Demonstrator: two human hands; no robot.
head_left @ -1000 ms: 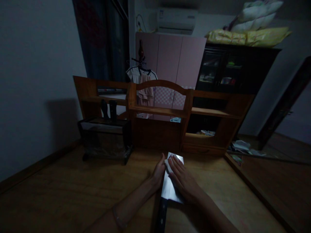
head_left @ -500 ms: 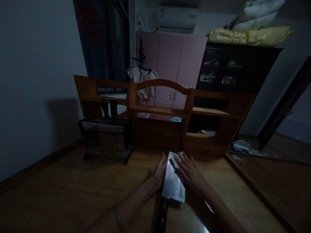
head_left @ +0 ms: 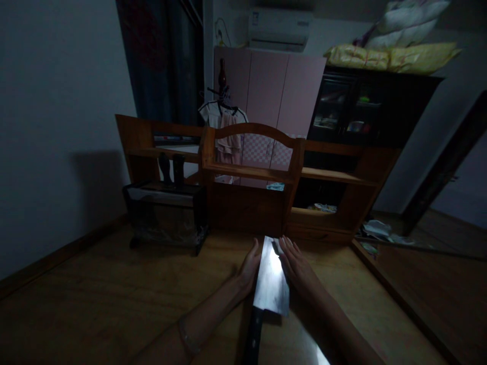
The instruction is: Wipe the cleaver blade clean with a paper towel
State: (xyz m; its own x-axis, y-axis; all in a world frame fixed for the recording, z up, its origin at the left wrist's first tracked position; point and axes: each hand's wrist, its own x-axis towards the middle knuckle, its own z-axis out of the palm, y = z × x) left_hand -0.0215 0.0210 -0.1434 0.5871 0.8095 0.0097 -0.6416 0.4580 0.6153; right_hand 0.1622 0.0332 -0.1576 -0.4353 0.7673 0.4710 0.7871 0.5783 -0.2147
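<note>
A cleaver (head_left: 271,284) with a broad, shiny blade lies lengthwise in front of me, its black handle (head_left: 254,334) toward me. Along the blade's left edge is my left hand (head_left: 249,266), thumb pointing up; its other fingers are mostly hidden by the blade, and it steadies the cleaver. My right hand (head_left: 299,266) rests on the blade's right side near the far end, fingers stretched and close together. A pale patch shows by its fingertips; I cannot tell whether it is bare metal or something under the fingers.
Left of the hands stands a dark-framed knife block (head_left: 165,215) with two black handles sticking up. A wooden shelf unit (head_left: 251,172) runs along the far side of the wooden tabletop (head_left: 171,284). A raised wooden edge (head_left: 395,299) bounds the right.
My right hand has slid toward the blade's right edge, its fingers closer together. More of the blade shows, with a bright glare. My left hand has hardly moved.
</note>
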